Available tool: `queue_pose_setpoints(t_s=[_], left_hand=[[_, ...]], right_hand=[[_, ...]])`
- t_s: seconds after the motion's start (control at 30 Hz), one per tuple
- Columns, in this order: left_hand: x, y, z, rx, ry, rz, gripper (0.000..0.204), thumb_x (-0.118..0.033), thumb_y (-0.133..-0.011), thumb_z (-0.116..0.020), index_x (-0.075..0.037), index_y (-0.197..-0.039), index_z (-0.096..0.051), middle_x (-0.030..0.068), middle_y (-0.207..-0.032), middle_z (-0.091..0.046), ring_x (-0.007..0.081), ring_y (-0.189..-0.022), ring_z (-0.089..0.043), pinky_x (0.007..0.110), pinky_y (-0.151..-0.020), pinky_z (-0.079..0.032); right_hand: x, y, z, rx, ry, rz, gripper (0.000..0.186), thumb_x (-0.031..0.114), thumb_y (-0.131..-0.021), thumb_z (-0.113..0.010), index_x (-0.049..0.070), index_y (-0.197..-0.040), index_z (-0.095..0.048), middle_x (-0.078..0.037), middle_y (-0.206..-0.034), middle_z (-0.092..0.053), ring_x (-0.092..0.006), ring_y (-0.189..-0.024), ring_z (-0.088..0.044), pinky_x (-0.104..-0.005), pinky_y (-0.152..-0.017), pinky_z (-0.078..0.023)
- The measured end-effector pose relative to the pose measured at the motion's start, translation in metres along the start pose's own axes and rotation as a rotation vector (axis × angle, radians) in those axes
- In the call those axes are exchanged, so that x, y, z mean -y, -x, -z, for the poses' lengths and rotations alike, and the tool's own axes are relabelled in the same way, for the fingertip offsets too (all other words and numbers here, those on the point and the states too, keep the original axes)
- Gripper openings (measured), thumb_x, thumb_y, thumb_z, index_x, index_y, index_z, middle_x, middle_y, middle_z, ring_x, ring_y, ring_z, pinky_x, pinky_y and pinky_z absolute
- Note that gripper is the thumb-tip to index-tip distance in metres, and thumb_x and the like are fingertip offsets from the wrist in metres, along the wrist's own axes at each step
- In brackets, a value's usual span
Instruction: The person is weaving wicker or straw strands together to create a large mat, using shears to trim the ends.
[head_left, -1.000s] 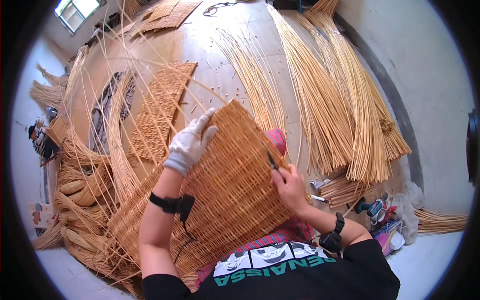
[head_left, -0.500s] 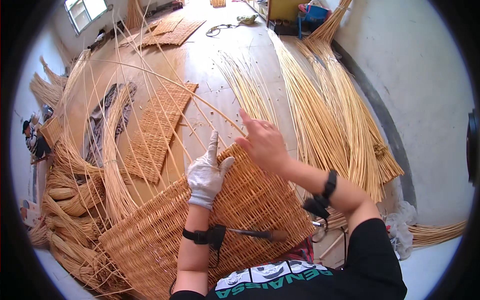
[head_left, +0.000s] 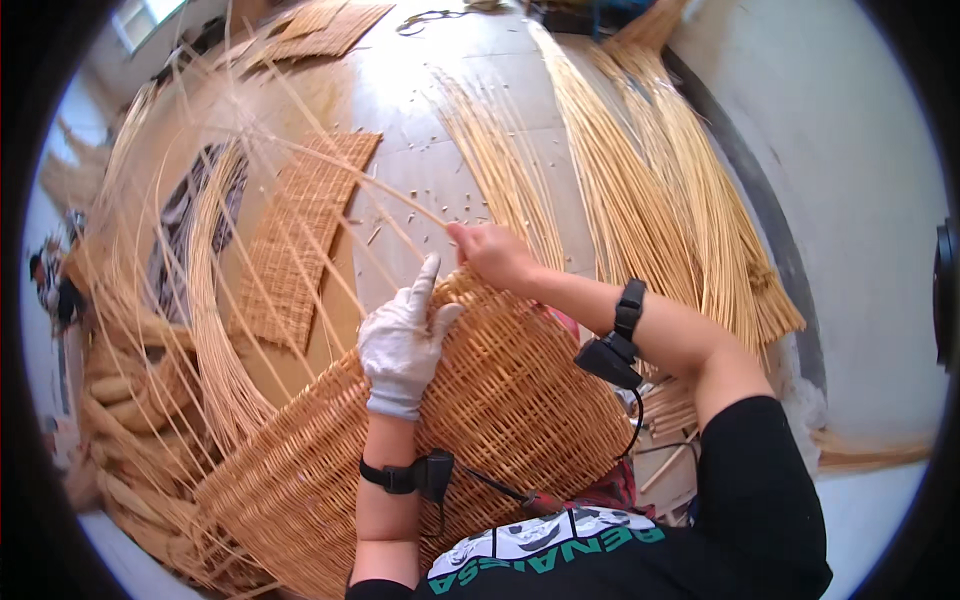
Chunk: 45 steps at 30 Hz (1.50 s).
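Note:
A woven wicker panel lies tilted across my lap, long loose rods fanning out from its far edge. My left hand, in a whitish glove, grips that edge, index finger stretched up and thumb apart; its other fingers are mostly hidden. Just to its right, my bare right hand is closed with thumb and fingers pinching a wicker rod that slants away up and left. A slim tool with a reddish-brown handle rests on the panel's near side, below my hands.
Bundles of pale rods lie along the right wall. Another woven panel is on the floor ahead, near a curved bundle. Coiled bundles pile up at left. A person sits at the far left.
My right hand has gone from open fingers to a pinch on the rod, slightly lower and left. Several loose rods are now blurred. My left hand stays at the panel's edge.

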<state>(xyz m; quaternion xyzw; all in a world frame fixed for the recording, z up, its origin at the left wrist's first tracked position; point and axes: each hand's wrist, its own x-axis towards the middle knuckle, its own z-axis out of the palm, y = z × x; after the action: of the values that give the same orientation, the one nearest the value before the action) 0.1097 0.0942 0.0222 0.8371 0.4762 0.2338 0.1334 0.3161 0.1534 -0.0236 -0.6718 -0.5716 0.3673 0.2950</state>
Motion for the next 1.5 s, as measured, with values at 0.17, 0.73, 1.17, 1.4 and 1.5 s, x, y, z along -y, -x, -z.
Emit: queue_pose_setpoints(t_s=[0.17,0.73,1.17,1.4,1.5], left_hand=[[-0.012,-0.001,0.013,0.007,0.1,0.005,0.04,-0.022,-0.101,-0.068,-0.01,-0.14,-0.067,0.0148,-0.112,-0.075,0.03,-0.094,-0.074,0.039,-0.084,-0.056],[-0.003,-0.002,-0.015,-0.065,0.111,-0.03,0.041,-0.015,-0.106,-0.056,0.001,-0.143,-0.061,0.0174,-0.131,-0.07,0.03,-0.107,-0.069,0.037,-0.095,-0.052],[-0.003,-0.005,-0.021,-0.042,0.107,0.024,0.044,-0.018,-0.105,-0.056,0.003,-0.143,-0.06,0.0185,-0.128,-0.071,0.0282,-0.104,-0.068,0.038,-0.093,-0.052],[-0.007,-0.009,-0.013,-0.077,0.097,0.018,0.04,-0.016,-0.103,-0.06,0.001,-0.14,-0.064,0.0179,-0.115,-0.073,0.0294,-0.1,-0.069,0.038,-0.091,-0.052],[-0.013,-0.011,-0.019,-0.04,0.07,0.032,0.041,-0.018,-0.101,-0.064,-0.006,-0.139,-0.067,0.0151,-0.108,-0.071,0.0295,-0.099,-0.065,0.041,-0.093,-0.05]], right_hand=[[-0.001,-0.017,0.032,0.298,-0.09,0.121,0.064,0.059,-0.111,-0.036,0.008,-0.12,-0.074,-0.016,-0.11,-0.075,-0.0297,-0.108,-0.069,-0.0429,-0.095,-0.051],[-0.439,0.115,-0.076,-0.157,0.086,-0.498,0.036,0.022,-0.088,-0.069,0.013,-0.123,-0.071,-0.018,-0.105,-0.076,-0.035,-0.099,-0.072,-0.0474,-0.088,-0.057],[-0.427,0.058,-0.101,0.003,0.276,-0.925,0.039,0.036,-0.091,-0.073,0.009,-0.117,-0.066,-0.017,-0.107,-0.075,-0.0392,-0.108,-0.071,-0.0511,-0.089,-0.057],[-0.41,0.084,-0.069,-0.139,0.233,-0.472,0.033,0.04,-0.098,-0.068,0.009,-0.11,-0.064,-0.012,-0.091,-0.074,-0.0308,-0.083,-0.072,-0.0473,-0.074,-0.057],[-0.382,0.107,-0.017,-0.069,-0.684,-0.534,0.031,0.032,-0.106,-0.062,0.009,-0.126,-0.063,-0.002,-0.082,-0.067,-0.011,-0.071,-0.064,-0.0283,-0.06,-0.052]])
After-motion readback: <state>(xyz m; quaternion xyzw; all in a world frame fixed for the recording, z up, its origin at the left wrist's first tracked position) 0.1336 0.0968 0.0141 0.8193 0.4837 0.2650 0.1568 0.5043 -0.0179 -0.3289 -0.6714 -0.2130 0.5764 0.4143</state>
